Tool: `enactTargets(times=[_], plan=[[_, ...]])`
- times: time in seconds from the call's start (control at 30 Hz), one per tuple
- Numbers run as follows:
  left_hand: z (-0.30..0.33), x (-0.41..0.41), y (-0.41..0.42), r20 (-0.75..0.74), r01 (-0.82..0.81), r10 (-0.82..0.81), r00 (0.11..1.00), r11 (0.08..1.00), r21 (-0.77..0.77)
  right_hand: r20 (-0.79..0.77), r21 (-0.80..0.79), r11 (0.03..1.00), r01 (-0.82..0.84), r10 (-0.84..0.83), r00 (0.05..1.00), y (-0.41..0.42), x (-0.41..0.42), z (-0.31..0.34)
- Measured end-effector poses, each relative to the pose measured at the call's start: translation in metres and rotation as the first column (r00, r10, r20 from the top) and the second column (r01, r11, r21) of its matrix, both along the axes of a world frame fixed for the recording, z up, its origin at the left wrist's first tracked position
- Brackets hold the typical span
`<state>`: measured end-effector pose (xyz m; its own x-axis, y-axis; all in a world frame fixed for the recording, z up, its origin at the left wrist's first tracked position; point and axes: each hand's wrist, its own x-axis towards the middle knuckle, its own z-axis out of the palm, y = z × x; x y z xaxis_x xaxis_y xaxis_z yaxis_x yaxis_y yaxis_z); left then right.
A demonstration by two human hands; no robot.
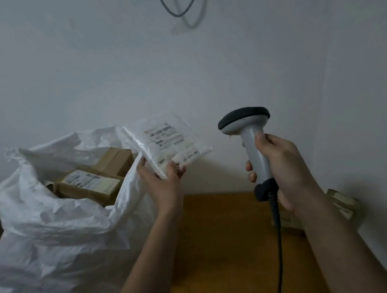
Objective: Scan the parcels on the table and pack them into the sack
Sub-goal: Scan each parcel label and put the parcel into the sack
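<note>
A pale, matte plastered wall (273, 53) is filling the upper part of the head view, with a grey cable loop (181, 5) hanging against it near the top. Below the wall, a smooth orange-brown wooden table (222, 239) is running across the lower frame.

A large white woven sack (53, 234) is standing at the left end of the table, crinkled and slumped, its mouth gaping open. Brown cardboard parcels (88, 184) are lying inside the sack, the nearest one carrying a white printed label on its top face.

A flat white plastic parcel (170, 144) is being held in the air, tilted, just right of the sack mouth and above the table; its glossy film is showing a printed label facing the camera. The left hand (163, 183) is pinching the parcel's lower corner, thumb on the front and fingers behind.

The right hand (284, 167) is gripping the handle of a grey barcode scanner (245, 126), fingers curled round it. The scanner's dark oval head is pointing away, toward the wall, well apart from the parcel. A black cord (278, 233) is trailing down from the handle base.

A taped cardboard object (344, 206) is lying on the table against the wall, partly hidden behind the right forearm.
</note>
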<state>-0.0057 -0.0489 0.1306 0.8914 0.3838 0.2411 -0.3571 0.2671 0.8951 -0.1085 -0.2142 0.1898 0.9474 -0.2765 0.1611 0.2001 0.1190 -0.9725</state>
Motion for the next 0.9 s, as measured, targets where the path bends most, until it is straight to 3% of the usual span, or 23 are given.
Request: enactTargets(times=[0.1, 0.2, 0.4, 0.47, 0.63, 0.77, 0.9], plan=[[0.025, 0.007, 0.023, 0.085, -0.217, 0.223, 0.971, 0.973, -0.078, 0.001, -0.015, 1.000, -0.027, 0.027, 1.000, 0.006, 0.002, 0.000], [0.046, 0.021, 0.044, 0.017, -0.315, 0.319, 0.948, 0.943, -0.107, -0.010, -0.045, 0.998, -0.045, 0.045, 0.999, 0.013, 0.006, -0.005], [0.064, 0.048, 0.060, -0.357, -0.197, 0.283, 0.890, 0.946, 0.259, -0.057, -0.067, 0.996, -0.051, 0.047, 0.997, 0.012, 0.016, -0.015], [0.057, 0.048, 0.052, -0.296, -0.226, 0.332, 0.896, 0.913, 0.340, -0.077, -0.068, 0.997, -0.031, 0.026, 0.997, 0.007, 0.019, -0.019], [0.025, 0.045, 0.004, 0.091, -0.343, 0.342, 0.935, 0.817, 0.464, -0.129, -0.068, 0.996, 0.063, -0.071, 0.989, -0.016, 0.026, -0.033], [-0.016, 0.048, -0.046, 0.114, -0.173, 0.131, 0.985, 0.765, 0.620, -0.174, -0.097, 0.977, 0.192, -0.207, 0.963, -0.050, 0.029, -0.050], [-0.070, 0.056, -0.101, -0.136, 0.168, -0.100, 0.986, 0.617, 0.769, -0.235, -0.110, 0.947, 0.300, -0.319, 0.918, -0.097, 0.032, -0.070]])
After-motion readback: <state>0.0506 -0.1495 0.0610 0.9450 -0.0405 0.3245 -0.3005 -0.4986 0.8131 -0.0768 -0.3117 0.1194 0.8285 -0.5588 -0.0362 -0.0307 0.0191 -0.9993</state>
